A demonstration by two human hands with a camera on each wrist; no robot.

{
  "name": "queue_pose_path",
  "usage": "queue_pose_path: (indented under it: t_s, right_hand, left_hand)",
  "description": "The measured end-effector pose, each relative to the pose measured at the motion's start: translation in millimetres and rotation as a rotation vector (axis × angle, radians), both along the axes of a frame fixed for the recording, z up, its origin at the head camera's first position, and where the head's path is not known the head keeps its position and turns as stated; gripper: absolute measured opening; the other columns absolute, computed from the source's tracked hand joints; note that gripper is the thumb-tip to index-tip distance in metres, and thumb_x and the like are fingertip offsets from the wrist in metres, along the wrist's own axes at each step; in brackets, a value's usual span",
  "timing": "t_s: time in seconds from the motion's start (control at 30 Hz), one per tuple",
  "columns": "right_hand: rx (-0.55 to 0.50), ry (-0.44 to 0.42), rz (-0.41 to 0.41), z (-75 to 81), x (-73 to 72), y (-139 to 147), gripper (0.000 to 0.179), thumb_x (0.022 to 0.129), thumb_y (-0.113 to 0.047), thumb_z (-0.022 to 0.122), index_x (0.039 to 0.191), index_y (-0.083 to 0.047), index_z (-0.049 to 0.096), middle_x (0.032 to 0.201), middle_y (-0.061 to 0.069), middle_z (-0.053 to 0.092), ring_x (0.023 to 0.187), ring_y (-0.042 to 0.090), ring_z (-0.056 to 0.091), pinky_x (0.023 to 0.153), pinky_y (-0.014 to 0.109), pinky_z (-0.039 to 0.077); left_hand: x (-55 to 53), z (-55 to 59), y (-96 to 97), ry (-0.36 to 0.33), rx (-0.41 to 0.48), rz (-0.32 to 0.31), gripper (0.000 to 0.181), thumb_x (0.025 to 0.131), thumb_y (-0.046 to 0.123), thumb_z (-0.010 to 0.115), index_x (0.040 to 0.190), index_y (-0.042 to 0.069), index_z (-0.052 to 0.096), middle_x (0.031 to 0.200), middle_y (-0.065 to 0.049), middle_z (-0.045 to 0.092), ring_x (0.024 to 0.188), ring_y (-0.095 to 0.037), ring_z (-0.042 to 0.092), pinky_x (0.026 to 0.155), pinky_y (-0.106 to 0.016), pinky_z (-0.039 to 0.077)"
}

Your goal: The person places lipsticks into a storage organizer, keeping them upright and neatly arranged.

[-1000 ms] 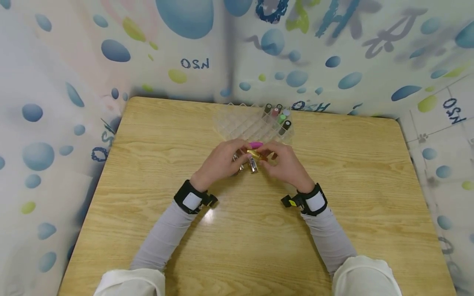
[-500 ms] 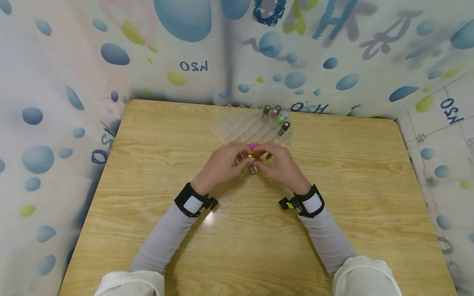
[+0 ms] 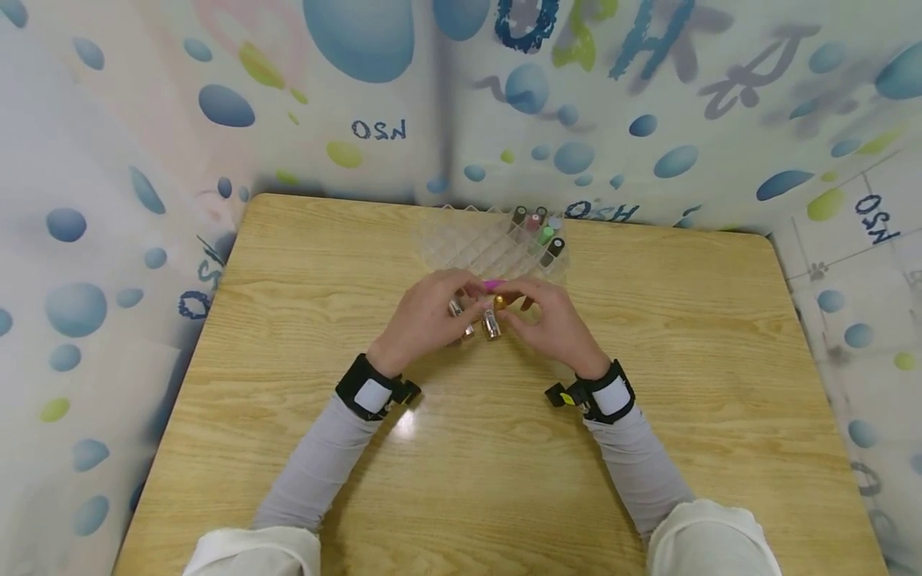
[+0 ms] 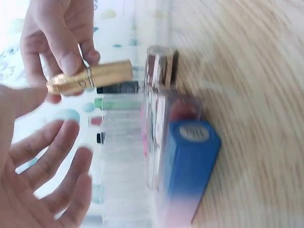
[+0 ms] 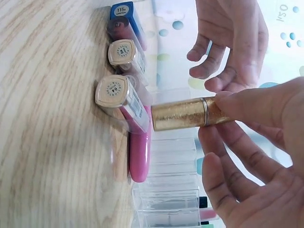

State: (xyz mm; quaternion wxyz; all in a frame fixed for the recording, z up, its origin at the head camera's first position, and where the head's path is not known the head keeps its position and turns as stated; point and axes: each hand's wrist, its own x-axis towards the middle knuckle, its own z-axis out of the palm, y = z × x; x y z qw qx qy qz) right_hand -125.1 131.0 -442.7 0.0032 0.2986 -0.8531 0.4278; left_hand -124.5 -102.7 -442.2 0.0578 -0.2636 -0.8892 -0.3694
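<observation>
My right hand pinches a gold lipstick tube between thumb and fingers, above the table. The left hand is close by, its fingers loosely spread; its thumb is near one end of the tube, and I cannot tell whether they touch. Under the hands, several cosmetic tubes lie in a row: a blue one fading to pink, a clear one with a beige base labelled 04, another beige-based one, and a bright pink tube. In the head view the hands partly hide this row.
Behind the hands stands a clear plastic rack with diamond-shaped compartments; several dark, green and reddish tubes sit at its right end. A patterned wall covering rises behind the wooden table.
The gold tube has turned from lying across between both hands to showing its end toward the head camera. Both hands have shifted only slightly.
</observation>
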Motion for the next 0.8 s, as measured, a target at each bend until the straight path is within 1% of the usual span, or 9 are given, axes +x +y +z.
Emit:
queue_pose_path:
  t_s: [0.13, 0.2, 0.27, 0.37, 0.5, 0.67, 0.8]
  right_hand:
    - [-0.019, 0.018, -0.006, 2.0, -2.3, 2.1, 0.034, 0.090, -0.005, 0.077, 0.123, -0.007, 0.074, 0.115, 0.006, 0.076, 0.094, 0.026, 0.069, 0.077, 0.042, 0.059]
    - [-0.024, 0.025, -0.016, 4.1, -3.3, 3.1, 0.031, 0.090, -0.009, 0.077, 0.121, -0.007, 0.075, 0.112, 0.005, 0.076, 0.093, 0.022, 0.069, 0.077, 0.041, 0.059]
    - [-0.028, 0.024, -0.024, 6.7, -4.7, 3.8, 0.028, 0.091, -0.012, 0.077, 0.119, -0.008, 0.076, 0.110, 0.003, 0.076, 0.094, 0.019, 0.068, 0.077, 0.041, 0.059]
    - [-0.025, 0.032, -0.026, 13.0, -6.6, 4.6, 0.026, 0.092, -0.015, 0.076, 0.117, -0.009, 0.076, 0.109, 0.002, 0.075, 0.096, 0.017, 0.068, 0.078, 0.040, 0.059]
    - [-0.008, 0.063, -0.026, 21.7, -11.2, 5.3, 0.024, 0.093, -0.016, 0.075, 0.116, -0.008, 0.075, 0.108, 0.004, 0.076, 0.097, 0.019, 0.069, 0.077, 0.040, 0.059]
    - [-0.010, 0.099, -0.031, 29.7, -18.9, 7.4, 0.025, 0.093, -0.014, 0.075, 0.116, -0.005, 0.075, 0.107, 0.007, 0.076, 0.094, 0.022, 0.070, 0.077, 0.042, 0.059]
    - [-0.032, 0.126, -0.039, 35.0, -25.6, 10.2, 0.026, 0.092, -0.011, 0.075, 0.118, -0.005, 0.075, 0.105, 0.009, 0.076, 0.094, 0.024, 0.071, 0.076, 0.042, 0.059]
  left_hand:
    - [-6.4, -3.2, -8.9, 0.169, -0.044, 0.128, 0.031, 0.097, 0.029, 0.069, 0.116, 0.004, 0.073, 0.114, -0.011, 0.072, 0.106, -0.031, 0.064, 0.092, -0.045, 0.054]
    - [-9.9, -6.0, -13.6, 0.210, -0.055, 0.185, 0.030, 0.095, 0.024, 0.071, 0.117, 0.004, 0.073, 0.121, -0.014, 0.069, 0.116, -0.036, 0.061, 0.101, -0.049, 0.050]
    - [-13.3, -9.4, -18.0, 0.221, -0.052, 0.225, 0.030, 0.093, 0.021, 0.073, 0.117, 0.003, 0.072, 0.124, -0.014, 0.067, 0.121, -0.038, 0.059, 0.105, -0.052, 0.047]
    - [-17.1, -13.5, -22.6, 0.203, -0.043, 0.262, 0.030, 0.092, 0.020, 0.074, 0.116, 0.002, 0.072, 0.125, -0.015, 0.066, 0.124, -0.039, 0.057, 0.104, -0.053, 0.048]
    - [-20.3, -18.4, -24.9, 0.188, -0.048, 0.278, 0.027, 0.091, 0.016, 0.076, 0.113, 0.002, 0.074, 0.124, -0.015, 0.067, 0.124, -0.038, 0.058, 0.103, -0.053, 0.049]
    - [-22.1, -22.5, -25.0, 0.197, -0.071, 0.301, 0.022, 0.091, 0.015, 0.075, 0.109, 0.003, 0.076, 0.122, -0.013, 0.069, 0.121, -0.035, 0.061, 0.099, -0.051, 0.052]
    - [-22.3, -23.4, -23.8, 0.193, -0.079, 0.312, 0.019, 0.091, 0.014, 0.074, 0.106, 0.002, 0.077, 0.122, -0.014, 0.070, 0.124, -0.037, 0.060, 0.104, -0.053, 0.050]
